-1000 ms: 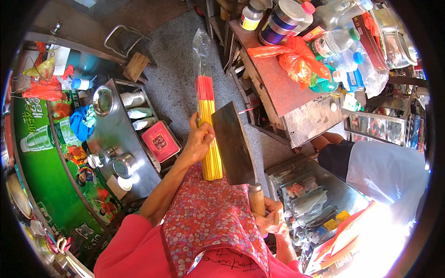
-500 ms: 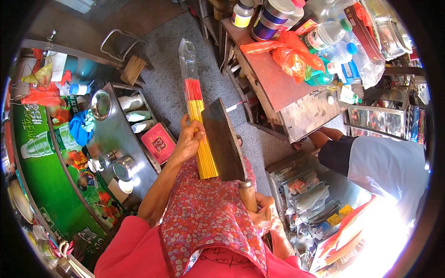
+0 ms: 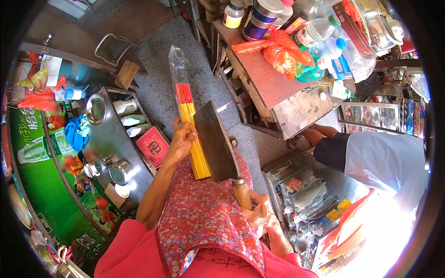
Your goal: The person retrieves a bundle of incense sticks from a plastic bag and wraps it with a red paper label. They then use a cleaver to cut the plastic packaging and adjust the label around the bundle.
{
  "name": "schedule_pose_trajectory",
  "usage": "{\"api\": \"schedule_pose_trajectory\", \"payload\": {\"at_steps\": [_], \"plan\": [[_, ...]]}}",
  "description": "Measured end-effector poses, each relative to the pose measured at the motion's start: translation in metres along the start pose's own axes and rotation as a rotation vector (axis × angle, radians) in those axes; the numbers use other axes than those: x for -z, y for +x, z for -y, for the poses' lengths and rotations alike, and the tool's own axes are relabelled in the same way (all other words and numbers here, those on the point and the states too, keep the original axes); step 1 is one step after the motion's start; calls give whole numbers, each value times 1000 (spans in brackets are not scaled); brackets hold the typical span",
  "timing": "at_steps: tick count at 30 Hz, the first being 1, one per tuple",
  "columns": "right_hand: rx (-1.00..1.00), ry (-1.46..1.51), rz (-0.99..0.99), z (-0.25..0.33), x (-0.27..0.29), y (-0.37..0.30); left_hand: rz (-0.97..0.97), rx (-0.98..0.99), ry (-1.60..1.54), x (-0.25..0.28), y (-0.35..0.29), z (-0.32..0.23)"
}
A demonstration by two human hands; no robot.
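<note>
My left hand [image 3: 182, 143] is closed around a bundle of thin incense sticks [image 3: 199, 160], yellow along most of their length and red toward the far end. A clear plastic sleeve [image 3: 178, 66] extends past the red tips. In my right hand [image 3: 259, 211] is the wooden handle of a cleaver [image 3: 215, 143]. Its broad dark blade stands just right of the bundle, flat side along the sticks; whether it touches them I cannot tell. Both things are held over my flowered apron [image 3: 204, 213].
At far right, a wooden table [image 3: 264, 92] carries bottles, jars and an orange plastic bag [image 3: 282, 53]. Left is a metal counter [image 3: 118, 139] with a red tin [image 3: 153, 146]. A person [image 3: 371, 155] stands at right beside a glass-topped case [image 3: 301, 185].
The view has shifted slightly, so the surroundings sit a little farther left. Bundle and cleaver have moved slightly left in the picture; both hands keep their hold.
</note>
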State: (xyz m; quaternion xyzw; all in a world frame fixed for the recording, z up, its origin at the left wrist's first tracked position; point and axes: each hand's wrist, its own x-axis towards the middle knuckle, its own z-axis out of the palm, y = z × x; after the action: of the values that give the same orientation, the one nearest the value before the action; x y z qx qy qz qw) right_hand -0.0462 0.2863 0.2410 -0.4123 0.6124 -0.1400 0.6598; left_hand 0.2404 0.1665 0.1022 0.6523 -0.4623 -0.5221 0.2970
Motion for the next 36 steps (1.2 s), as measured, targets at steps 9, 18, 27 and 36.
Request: {"api": "schedule_pose_trajectory", "payload": {"at_steps": [9,18,27,36], "plan": [[-40,122,26,30,4,-4,-12,-102,32,6,-1,15],[-47,-63,-98,57,36,11,-57,100,-1030,37,-7,85],[-192,-1091,-195,-24,12,259,-124,115,-1479,70,-38,145],[-359,-1326,-191,-160,45,503,-27,231,-1957,57,-7,208]]}}
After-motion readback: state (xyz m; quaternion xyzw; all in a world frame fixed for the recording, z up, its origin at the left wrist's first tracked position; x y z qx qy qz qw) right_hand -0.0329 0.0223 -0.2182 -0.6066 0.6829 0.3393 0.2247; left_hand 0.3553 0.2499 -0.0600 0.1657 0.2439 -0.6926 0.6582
